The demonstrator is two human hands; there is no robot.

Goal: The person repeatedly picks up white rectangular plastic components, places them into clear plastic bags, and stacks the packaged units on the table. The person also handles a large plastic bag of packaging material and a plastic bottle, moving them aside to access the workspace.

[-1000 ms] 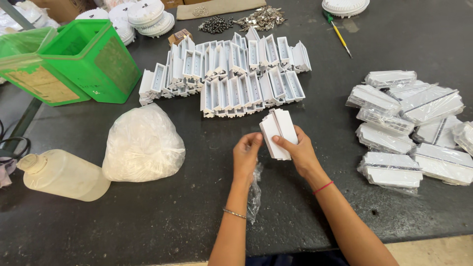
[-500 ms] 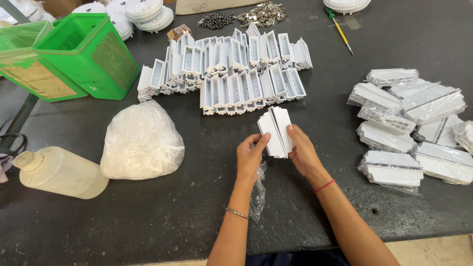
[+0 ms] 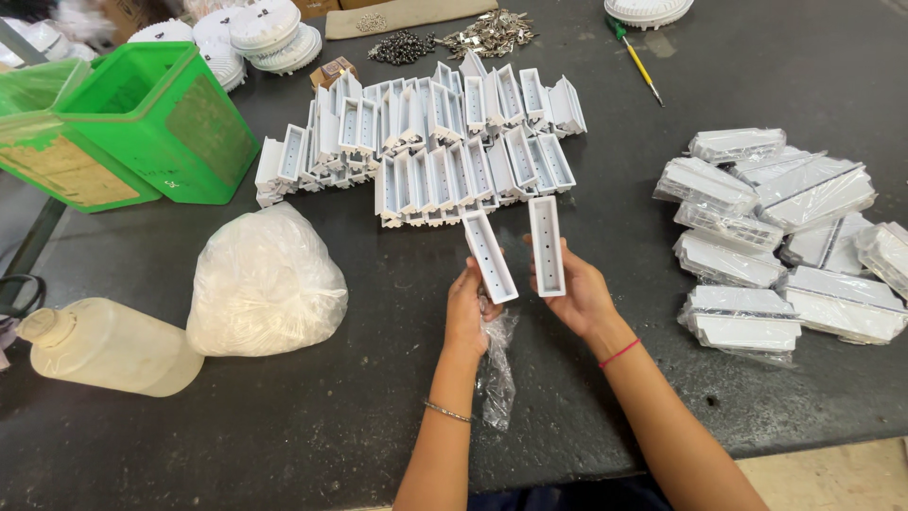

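While each hand grips one white channel housing, left hand (image 3: pixel 465 312) on the left piece (image 3: pixel 490 255), right hand (image 3: pixel 579 295) on the right piece (image 3: pixel 547 246), both just unwrapped by appearance, placement beside the bare stack (image 3: pixel 426 142) seems due, clear wrapper (image 3: pixel 496 364) lying discarded beneath.

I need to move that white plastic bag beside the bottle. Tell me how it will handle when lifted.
The white bag bulges in a soft rounded heap, so it will probably sag and shift when lifted. Its thin, crinkled, glossy film may be slippery and could tear. Its weight can't be judged.
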